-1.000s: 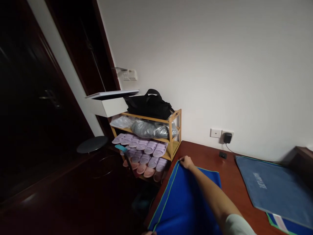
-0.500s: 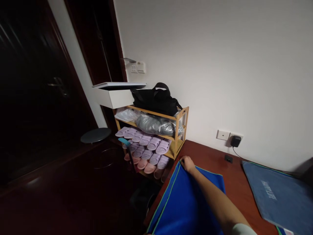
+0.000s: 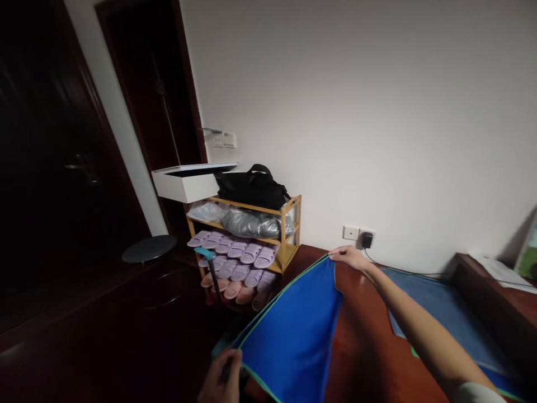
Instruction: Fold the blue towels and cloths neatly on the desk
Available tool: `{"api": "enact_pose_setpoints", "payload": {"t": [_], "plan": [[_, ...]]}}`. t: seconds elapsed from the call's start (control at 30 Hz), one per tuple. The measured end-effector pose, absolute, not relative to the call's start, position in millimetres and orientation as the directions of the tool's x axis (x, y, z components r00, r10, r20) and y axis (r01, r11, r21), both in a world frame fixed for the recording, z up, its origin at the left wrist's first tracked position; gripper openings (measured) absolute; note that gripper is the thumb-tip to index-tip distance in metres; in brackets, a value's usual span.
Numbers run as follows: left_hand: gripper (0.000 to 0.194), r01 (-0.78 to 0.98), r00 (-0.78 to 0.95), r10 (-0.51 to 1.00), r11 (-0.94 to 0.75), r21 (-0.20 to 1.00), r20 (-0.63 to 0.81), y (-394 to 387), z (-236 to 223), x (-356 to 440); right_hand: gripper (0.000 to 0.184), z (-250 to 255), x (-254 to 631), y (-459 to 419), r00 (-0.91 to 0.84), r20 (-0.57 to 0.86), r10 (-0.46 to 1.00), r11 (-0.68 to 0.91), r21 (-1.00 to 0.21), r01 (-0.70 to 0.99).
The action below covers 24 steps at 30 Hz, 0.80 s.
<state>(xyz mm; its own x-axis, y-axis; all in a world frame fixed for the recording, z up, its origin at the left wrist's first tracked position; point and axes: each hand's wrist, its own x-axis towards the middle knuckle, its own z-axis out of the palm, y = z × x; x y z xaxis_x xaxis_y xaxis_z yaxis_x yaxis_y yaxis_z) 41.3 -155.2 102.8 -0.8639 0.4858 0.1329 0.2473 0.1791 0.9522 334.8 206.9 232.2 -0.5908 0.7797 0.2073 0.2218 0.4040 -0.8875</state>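
Observation:
A blue cloth (image 3: 296,327) with green stitched edges is stretched between my two hands above the reddish-brown table. My right hand (image 3: 349,257) pinches its far corner, with the arm reaching in from the right. Low in the view, my left hand (image 3: 222,376) grips the near corner between thumb and fingers. The cloth hangs down from the taut edge, and its lower part leaves the frame.
Left of the table (image 3: 356,347) stands a wooden rack (image 3: 289,235) with several slippers, plastic-wrapped items, a black bag (image 3: 251,187) and a white box (image 3: 184,187). A round stool (image 3: 149,249) is farther left. Grey-blue cloth (image 3: 440,313) lies at the right.
The blue cloth has been lifted off the table and drawn taut. My right hand rose slightly; my left hand has come into view at the bottom. The camera has turned right.

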Motion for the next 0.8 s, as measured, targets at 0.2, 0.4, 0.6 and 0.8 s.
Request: {"api": "enact_pose_setpoints", "payload": {"t": [0.2,0.4,0.6,0.8], "plan": [[0.042,0.470,-0.772,0.404,-0.159,0.868,0.491,-143,189,50,0.052,311,450,138,-0.480,0.316,0.818,0.395,-0.916,0.068],[0.041,0.408,-0.741,0.442,-0.301,0.862,0.505,-131,257,73,0.048,339,502,71,-0.354,0.384,0.852,0.425,-0.904,0.043],[0.049,0.233,-0.721,0.551,-0.377,0.896,0.419,-127,287,88,0.051,337,533,29,-0.261,0.372,0.891,0.406,-0.909,0.091],[0.050,0.340,-0.585,0.688,-0.273,0.900,0.430,-146,297,83,0.050,322,562,-15,-0.146,0.386,0.911,0.408,-0.895,0.182]]}}
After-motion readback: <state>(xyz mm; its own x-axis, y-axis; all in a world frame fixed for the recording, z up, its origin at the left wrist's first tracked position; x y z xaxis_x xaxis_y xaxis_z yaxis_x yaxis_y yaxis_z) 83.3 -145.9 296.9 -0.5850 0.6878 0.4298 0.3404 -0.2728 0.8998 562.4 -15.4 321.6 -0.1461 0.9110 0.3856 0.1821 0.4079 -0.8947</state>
